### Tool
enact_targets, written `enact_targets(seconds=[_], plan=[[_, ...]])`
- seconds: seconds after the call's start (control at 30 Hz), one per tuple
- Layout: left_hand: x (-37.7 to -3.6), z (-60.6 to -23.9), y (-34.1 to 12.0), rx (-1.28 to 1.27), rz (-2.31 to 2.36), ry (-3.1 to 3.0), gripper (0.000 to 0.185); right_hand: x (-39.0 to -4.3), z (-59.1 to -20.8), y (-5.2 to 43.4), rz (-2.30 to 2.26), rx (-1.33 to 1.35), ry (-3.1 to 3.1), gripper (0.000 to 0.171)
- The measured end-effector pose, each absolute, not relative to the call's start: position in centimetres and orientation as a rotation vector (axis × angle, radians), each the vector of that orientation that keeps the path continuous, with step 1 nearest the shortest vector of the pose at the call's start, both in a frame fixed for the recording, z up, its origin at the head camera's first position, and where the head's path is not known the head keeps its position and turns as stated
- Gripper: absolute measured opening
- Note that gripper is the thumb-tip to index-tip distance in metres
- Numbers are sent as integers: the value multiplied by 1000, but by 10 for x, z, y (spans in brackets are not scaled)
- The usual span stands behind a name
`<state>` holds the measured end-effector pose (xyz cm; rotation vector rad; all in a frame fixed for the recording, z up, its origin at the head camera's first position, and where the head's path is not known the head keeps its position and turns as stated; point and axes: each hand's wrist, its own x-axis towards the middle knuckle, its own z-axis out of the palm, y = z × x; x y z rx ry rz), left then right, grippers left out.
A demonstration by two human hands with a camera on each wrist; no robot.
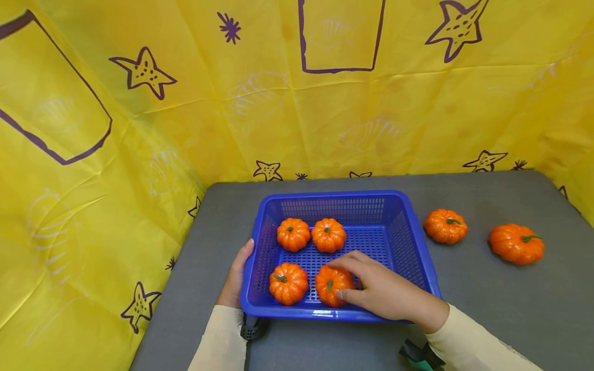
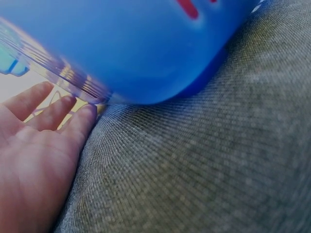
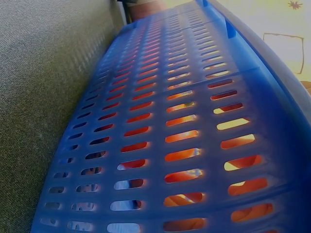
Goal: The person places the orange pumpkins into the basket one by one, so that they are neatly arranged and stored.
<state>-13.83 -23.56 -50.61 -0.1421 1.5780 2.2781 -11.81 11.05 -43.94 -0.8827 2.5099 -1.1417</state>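
A yellow starfish-print cloth backs the grey tabletop [image 1: 487, 299]. From the head view, the right hand [image 1: 385, 291] pinches a small pumpkin [image 1: 330, 284] at the basket's [image 1: 334, 198] near edge; it looks light, hard and glossy, best held around its ribbed sides. The left hand [image 1: 235, 275] lies flat against the basket's left wall. Left wrist: fingers [image 2: 53, 114] straight against blue plastic. Right wrist: only the slotted wall shows.

Basket [image 2: 146, 48] blurred, cut off.
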Motion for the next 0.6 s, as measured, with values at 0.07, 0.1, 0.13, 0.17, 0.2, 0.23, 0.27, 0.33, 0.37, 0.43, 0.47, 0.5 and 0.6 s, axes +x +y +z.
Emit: enact_targets(seconds=[0.07, 0.1, 0.13, 0.17, 0.2, 0.23, 0.27, 0.33, 0.37, 0.43, 0.47, 0.5, 0.6], plan=[[-139, -506, -235, -135, 2279, 1572, 73, -118, -440, 111, -1138, -879, 2511, 44], [-139, -507, -235, -133, 2280, 1569, 73, -118, -440, 111, -1137, -877, 2511, 44], [-139, -507, -235, -132, 2280, 1568, 73, -118, -440, 111, -1138, -876, 2511, 44], [-140, -507, -235, -134, 2279, 1572, 73, -118, -440, 111, -1140, -875, 2511, 43], [-140, -507, -235, -133, 2279, 1572, 74, -118, -440, 111, -1142, -875, 2510, 43], [-140, -507, -235, -135, 2278, 1576, 74, -118, -440, 111, -1144, -872, 2511, 43], [-140, -507, -235, -135, 2277, 1580, 74, -118, -440, 111, -1145, -871, 2510, 43], [-140, -507, -235, -137, 2275, 1585, 73, -118, -441, 111, -1148, -870, 2509, 43], [-139, -507, -235, -139, 2275, 1588, 73, -118, -441, 111, -1148, -870, 2509, 43], [-139, -507, -235, -141, 2271, 1589, 73, -118, -441, 111, -1149, -873, 2510, 43], [-139, -507, -236, -141, 2270, 1586, 74, -118, -441, 111, -1149, -875, 2510, 43], [-139, -508, -236, -139, 2269, 1583, 74, -118, -441, 111, -1152, -878, 2511, 43], [-139, -508, -236, -140, 2266, 1578, 75, -118, -440, 112, -1157, -889, 2514, 42]])
